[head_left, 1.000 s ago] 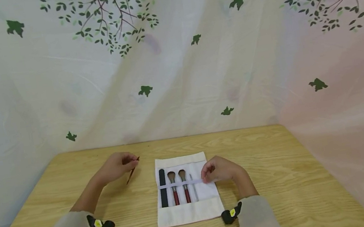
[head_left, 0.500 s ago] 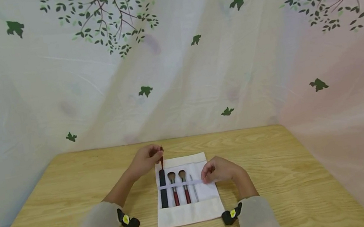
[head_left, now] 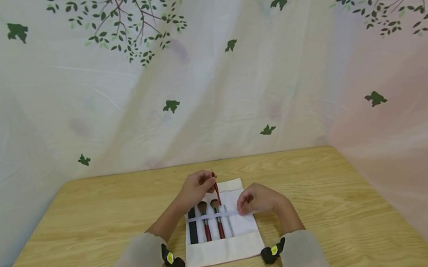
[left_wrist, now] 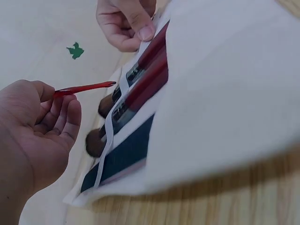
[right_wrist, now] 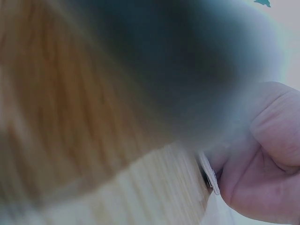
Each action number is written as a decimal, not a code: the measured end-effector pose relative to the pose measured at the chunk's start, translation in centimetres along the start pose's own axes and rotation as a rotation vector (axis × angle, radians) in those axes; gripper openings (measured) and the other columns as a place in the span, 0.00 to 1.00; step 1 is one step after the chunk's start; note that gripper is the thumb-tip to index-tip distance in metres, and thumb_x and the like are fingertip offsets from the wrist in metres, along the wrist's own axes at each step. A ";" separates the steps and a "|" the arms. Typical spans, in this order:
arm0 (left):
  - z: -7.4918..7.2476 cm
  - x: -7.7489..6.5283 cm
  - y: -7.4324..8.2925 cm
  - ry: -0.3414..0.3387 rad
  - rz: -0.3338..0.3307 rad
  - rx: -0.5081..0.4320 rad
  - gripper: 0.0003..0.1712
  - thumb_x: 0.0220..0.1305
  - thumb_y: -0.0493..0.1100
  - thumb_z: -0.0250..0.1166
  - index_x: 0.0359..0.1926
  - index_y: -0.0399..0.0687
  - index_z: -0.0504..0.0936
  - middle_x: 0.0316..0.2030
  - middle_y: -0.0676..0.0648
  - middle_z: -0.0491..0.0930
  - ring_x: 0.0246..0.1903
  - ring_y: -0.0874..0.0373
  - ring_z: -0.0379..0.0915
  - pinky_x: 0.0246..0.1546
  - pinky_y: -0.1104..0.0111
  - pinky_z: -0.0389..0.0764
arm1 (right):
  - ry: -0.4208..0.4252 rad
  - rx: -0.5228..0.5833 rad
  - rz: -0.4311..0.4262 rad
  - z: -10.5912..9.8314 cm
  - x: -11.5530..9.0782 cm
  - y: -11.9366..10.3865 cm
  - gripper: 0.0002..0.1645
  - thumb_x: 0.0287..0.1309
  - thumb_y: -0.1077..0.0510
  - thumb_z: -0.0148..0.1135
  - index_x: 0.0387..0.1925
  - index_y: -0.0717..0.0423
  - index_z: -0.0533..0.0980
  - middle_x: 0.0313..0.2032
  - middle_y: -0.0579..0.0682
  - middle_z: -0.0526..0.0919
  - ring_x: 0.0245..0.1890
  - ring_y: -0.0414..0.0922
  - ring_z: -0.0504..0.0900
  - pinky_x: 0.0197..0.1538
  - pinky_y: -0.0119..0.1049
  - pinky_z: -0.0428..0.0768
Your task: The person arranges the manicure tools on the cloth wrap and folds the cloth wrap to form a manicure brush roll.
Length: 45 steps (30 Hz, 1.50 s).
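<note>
My left hand [head_left: 195, 189] pinches a slim dark red stick [head_left: 217, 193] between thumb and fingertips. It hovers over the top part of a white cloth brush roll [head_left: 223, 252], the stick tilted down. In the left wrist view the stick tapers to a narrow dark tip [left_wrist: 111, 84]; I cannot tell its kind. My right hand [head_left: 259, 198] pinches the roll's white elastic band [head_left: 232, 214] near the right edge. Under the band lie a black flat strip [head_left: 193, 233], two fluffy makeup brushes [head_left: 207, 232] with red handles, and a thin silver stick [head_left: 230, 228].
The roll lies open on a wooden table [head_left: 333, 208]. A pale curtain [head_left: 206, 84] with printed leaves hangs behind the table and along its sides. Black cameras [head_left: 271, 254] sit at both wrists. In the right wrist view, a dark blur covers much of the picture.
My left hand has carried the red stick from left of the roll rightward, over its top edge, to above the brushes' right side. The right hand has stayed at the band.
</note>
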<state>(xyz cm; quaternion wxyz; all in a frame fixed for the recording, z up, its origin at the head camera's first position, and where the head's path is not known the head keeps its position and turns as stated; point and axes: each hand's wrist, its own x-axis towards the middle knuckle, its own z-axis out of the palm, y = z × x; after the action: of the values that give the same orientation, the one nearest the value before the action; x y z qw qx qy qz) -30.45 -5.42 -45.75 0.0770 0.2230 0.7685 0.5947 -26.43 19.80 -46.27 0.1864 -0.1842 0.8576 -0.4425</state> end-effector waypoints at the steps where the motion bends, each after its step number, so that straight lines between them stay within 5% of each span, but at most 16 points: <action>1: 0.3 0.2 0.1 -0.001 -0.005 -0.024 0.17 0.78 0.40 0.58 0.53 0.25 0.77 0.45 0.35 0.82 0.41 0.53 0.80 0.48 0.59 0.84 | 0.000 -0.004 -0.002 0.0 0.0 0.0 0.05 0.58 0.69 0.71 0.30 0.57 0.86 0.25 0.46 0.83 0.27 0.40 0.73 0.33 0.33 0.74; 15: 3.4 1.5 -0.9 -0.063 -0.068 -0.136 0.14 0.76 0.36 0.59 0.52 0.24 0.79 0.32 0.46 0.81 0.33 0.59 0.82 0.40 0.68 0.85 | 0.005 -0.022 -0.010 -0.2 0.0 -0.2 0.05 0.57 0.67 0.72 0.29 0.56 0.86 0.24 0.46 0.82 0.27 0.40 0.73 0.33 0.32 0.73; 27: 3.3 1.8 -1.2 -0.100 -0.113 -0.076 0.16 0.78 0.39 0.57 0.54 0.28 0.80 0.33 0.46 0.81 0.32 0.60 0.80 0.36 0.69 0.83 | 0.001 -0.025 -0.032 0.0 0.1 0.0 0.05 0.56 0.68 0.72 0.29 0.56 0.86 0.24 0.46 0.80 0.27 0.40 0.73 0.33 0.33 0.73; 39: 3.4 2.1 -1.3 -0.158 -0.137 -0.075 0.15 0.78 0.37 0.56 0.56 0.29 0.80 0.48 0.38 0.83 0.35 0.59 0.81 0.40 0.66 0.85 | 0.005 0.000 -0.016 0.0 0.2 0.0 0.04 0.56 0.68 0.72 0.29 0.57 0.86 0.23 0.45 0.79 0.27 0.41 0.72 0.33 0.34 0.73; 45: 3.1 2.1 -1.2 -0.190 -0.156 -0.086 0.15 0.76 0.37 0.58 0.56 0.30 0.79 0.40 0.41 0.84 0.33 0.57 0.82 0.39 0.65 0.85 | 0.004 0.011 -0.005 0.0 0.0 -0.2 0.04 0.57 0.69 0.71 0.30 0.58 0.86 0.24 0.46 0.79 0.27 0.41 0.72 0.33 0.34 0.72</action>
<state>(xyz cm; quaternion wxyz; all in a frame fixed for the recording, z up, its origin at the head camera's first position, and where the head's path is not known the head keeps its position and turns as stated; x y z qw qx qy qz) -31.44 -1.97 -47.49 0.2048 0.2146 0.7466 0.5954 -26.42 19.68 -46.08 0.1845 -0.1846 0.8551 -0.4480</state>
